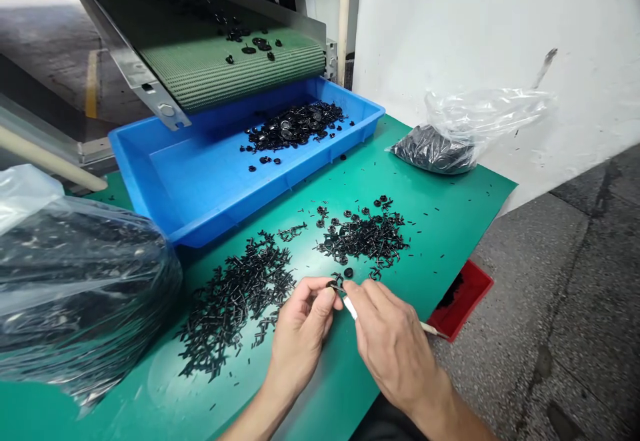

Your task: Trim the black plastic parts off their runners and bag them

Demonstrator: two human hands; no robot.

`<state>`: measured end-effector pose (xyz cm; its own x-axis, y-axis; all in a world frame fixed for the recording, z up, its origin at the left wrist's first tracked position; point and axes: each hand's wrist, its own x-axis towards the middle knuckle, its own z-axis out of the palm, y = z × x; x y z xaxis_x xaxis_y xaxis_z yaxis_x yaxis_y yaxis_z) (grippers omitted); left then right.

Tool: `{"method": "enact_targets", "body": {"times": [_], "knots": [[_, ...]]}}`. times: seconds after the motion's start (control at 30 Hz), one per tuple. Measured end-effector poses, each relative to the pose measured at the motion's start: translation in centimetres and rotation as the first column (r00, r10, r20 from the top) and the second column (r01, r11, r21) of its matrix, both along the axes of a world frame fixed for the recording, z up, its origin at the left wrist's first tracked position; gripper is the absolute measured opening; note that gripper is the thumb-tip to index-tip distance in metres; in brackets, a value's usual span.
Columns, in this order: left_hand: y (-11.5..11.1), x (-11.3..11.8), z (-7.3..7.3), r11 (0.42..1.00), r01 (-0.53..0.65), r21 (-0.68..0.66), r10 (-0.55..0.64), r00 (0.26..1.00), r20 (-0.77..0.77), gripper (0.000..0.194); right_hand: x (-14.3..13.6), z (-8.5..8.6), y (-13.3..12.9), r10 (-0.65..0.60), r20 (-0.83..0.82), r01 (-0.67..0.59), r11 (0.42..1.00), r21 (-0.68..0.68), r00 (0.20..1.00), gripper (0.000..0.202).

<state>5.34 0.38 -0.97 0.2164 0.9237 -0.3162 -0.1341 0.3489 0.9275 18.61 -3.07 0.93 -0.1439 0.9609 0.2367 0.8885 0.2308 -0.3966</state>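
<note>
- Your left hand (304,321) pinches a small round black part (331,284)
- Your right hand (391,335) holds a slim white-handled metal-tipped tool (351,307), aimed forward-left at that part

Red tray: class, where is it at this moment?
In the head view, the red tray is at the right, partly hidden by the green table, beyond the right hand.

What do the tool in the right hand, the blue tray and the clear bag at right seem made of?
Tool in the right hand: thin grey tip, probably metal from its shine; the white part may be plastic, but the hand hides much.
Blue tray: likely moulded plastic, satin; rounded corners, soft highlights.
Clear bag: apparently thin plastic film, glossy, transparent, crinkled.
</note>
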Motion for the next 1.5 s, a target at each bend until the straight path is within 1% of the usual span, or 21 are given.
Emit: {"method": "enact_targets", "body": {"times": [0.23, 0.37, 0.43, 0.5, 0.53, 0.6, 0.63, 0.7, 0.77, 0.9, 1.03, 1.13, 1.23, 1.37, 1.43, 1.5], "knots": [[0.0, 0.0, 0.1, 1.0, -0.003, 0.029, 0.005, 0.995, -0.098, 0.028, -1.1, -0.3, -0.4, -0.071, 0.06, 0.069, 0.997, 0.033, 0.996, 0.032], [0.0, 0.0, -0.1, 0.998, -0.063, 0.012, 0.064, 0.996, -0.07, 0.028, -2.0, -0.2, -0.6, -0.065, 0.072, 0.064, 0.998, 0.022, 0.995, 0.034], [-0.1, -0.1, -0.3, 0.997, -0.076, 0.031, 0.078, 0.994, -0.075, 0.027, -2.1, 0.1, -0.5, -0.075, 0.053, 0.075, 0.997, 0.0, 0.996, 0.033], [-0.2, -0.3, -0.6, 0.996, -0.053, 0.075, 0.062, 0.99, -0.124, 0.025, -1.8, 0.5, -0.1, -0.092, 0.014, 0.093, 0.992, -0.082, 0.996, 0.028], [-0.3, -0.4, -0.7, 0.995, -0.034, 0.096, 0.048, 0.987, -0.154, 0.024, -1.4, 0.8, 0.3, -0.088, -0.024, 0.084, 0.984, -0.157, 0.996, 0.025], [-0.4, -0.6, -0.8, 0.992, 0.014, 0.127, 0.012, 0.979, -0.204, 0.023, -0.3, 1.2, 1.1, -0.078, -0.124, 0.033, 0.944, -0.329, 0.989, 0.022], [-0.5, -0.6, -0.8, 0.991, 0.033, 0.133, -0.003, 0.976, -0.216, 0.023, 0.4, 1.3, 1.6, -0.049, -0.188, -0.031, 0.915, -0.401, 0.981, 0.023], [-0.5, -0.5, -0.6, 0.992, 0.038, 0.121, -0.012, 0.978, -0.21, 0.023, 1.7, 1.3, 2.3, -0.085, -0.224, -0.026, 0.891, -0.453, 0.971, 0.026], [-0.4, -0.3, -0.3, 0.996, -0.002, 0.087, 0.017, 0.985, -0.173, 0.023, 2.3, 1.1, 2.6, -0.107, -0.242, -0.009, 0.901, -0.434, 0.964, 0.028], [-0.1, -0.2, -0.3, 0.994, -0.103, 0.033, 0.105, 0.992, -0.065, 0.02, 1.7, 0.8, 1.3, -0.058, -0.231, -0.003, 0.966, -0.258, 0.971, 0.041], [-0.2, -0.4, -0.7, 0.979, -0.205, -0.009, 0.205, 0.979, -0.003, 0.019, 0.4, 0.9, -0.2, 0.016, -0.163, -0.034, 0.993, -0.111, 0.986, 0.03], [-0.3, -0.4, -0.6, 0.967, -0.256, -0.018, 0.256, 0.967, -0.005, 0.019, -0.3, 0.8, -0.5, 0.021, -0.143, -0.03, 0.998, -0.059, 0.99, 0.025], [-0.2, -0.1, -0.3, 0.965, -0.261, -0.012, 0.26, 0.965, -0.017, 0.021, -1.0, 0.3, -0.4, 0.005, -0.112, -0.009, 0.999, -0.037, 0.994, 0.027], [-0.3, -0.1, -0.3, 0.978, -0.204, 0.043, 0.207, 0.976, -0.072, 0.023, -1.9, -0.3, -0.2, -0.052, -0.091, 0.051, 0.999, -0.018, 0.994, 0.026], [-0.4, -0.4, -0.5, 0.981, -0.175, 0.08, 0.182, 0.978, -0.102, 0.023, -1.8, -0.1, 0.2, -0.071, -0.144, 0.058, 0.994, -0.089, 0.987, 0.023], [-0.5, -0.6, -0.6, 0.981, -0.15, 0.121, 0.167, 0.974, -0.15, 0.022, -1.1, 0.3, 1.0, -0.06, -0.233, 0.003, 0.972, -0.237, 0.971, 0.022]]}}
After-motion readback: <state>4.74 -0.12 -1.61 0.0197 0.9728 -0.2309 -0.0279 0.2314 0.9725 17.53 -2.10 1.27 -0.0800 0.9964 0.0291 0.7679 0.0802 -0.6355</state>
